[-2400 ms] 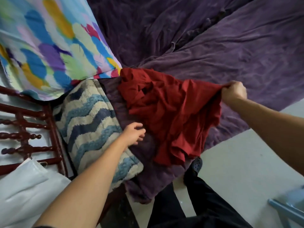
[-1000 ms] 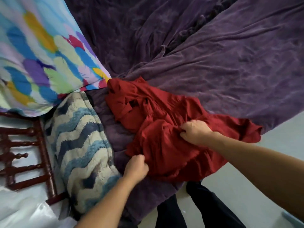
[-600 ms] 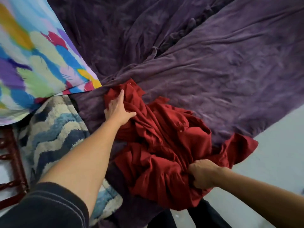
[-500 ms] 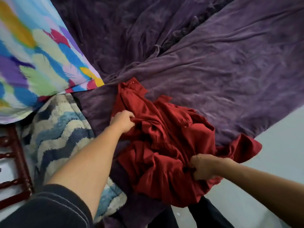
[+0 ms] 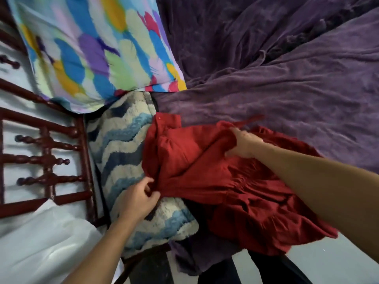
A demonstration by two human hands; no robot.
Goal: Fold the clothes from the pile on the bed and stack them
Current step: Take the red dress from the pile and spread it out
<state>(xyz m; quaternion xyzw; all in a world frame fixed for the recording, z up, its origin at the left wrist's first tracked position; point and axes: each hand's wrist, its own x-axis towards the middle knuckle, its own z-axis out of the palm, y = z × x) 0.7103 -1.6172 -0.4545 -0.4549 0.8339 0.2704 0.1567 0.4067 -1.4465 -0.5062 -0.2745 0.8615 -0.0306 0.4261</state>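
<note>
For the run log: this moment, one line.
left hand: pinches red dress | right hand: grips red dress | lies: crumpled on purple bedspread

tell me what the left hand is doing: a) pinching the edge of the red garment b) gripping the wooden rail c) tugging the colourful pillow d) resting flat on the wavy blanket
a: the left hand has its fingers pinched on the near left edge of the red garment, where it overlaps the wavy blue and cream blanket.
</note>
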